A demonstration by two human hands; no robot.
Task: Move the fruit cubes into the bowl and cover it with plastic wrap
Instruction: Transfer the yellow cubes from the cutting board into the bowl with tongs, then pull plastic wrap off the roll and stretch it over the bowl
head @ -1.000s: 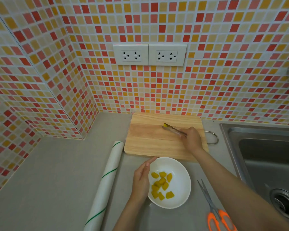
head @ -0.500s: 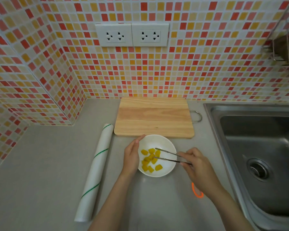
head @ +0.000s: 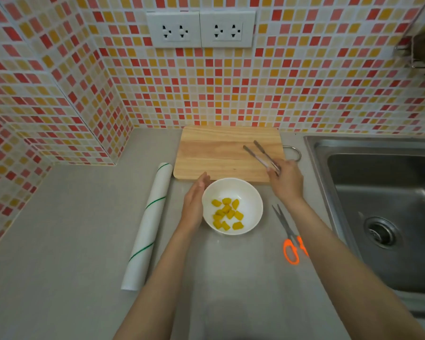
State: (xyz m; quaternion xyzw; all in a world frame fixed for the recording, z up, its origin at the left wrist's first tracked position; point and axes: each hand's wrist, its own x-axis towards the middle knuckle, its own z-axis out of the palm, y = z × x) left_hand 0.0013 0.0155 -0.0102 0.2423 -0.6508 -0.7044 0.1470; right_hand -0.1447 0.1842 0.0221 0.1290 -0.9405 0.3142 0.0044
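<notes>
Head view: fruit cubes [head: 227, 213] all in bowl [head: 252, 192] near counter's front edge of cutting board [head: 214, 153] — board bare
Right hand [head: 286, 179]: clasping empty tongs [head: 260, 154]
Left hand [head: 194, 204]: flat, steadying bowl
Left — plastic wrap [head: 149, 224] roll unused

Left hand [head: 194, 207] lying flat-fingered and relaxed against the left side of the bowl [head: 253, 192], palm facing it. Right hand [head: 286, 180] reaching beyond the bowl's right rim, fingers pinching tongs [head: 260, 154], both forearms extending forward.
</notes>
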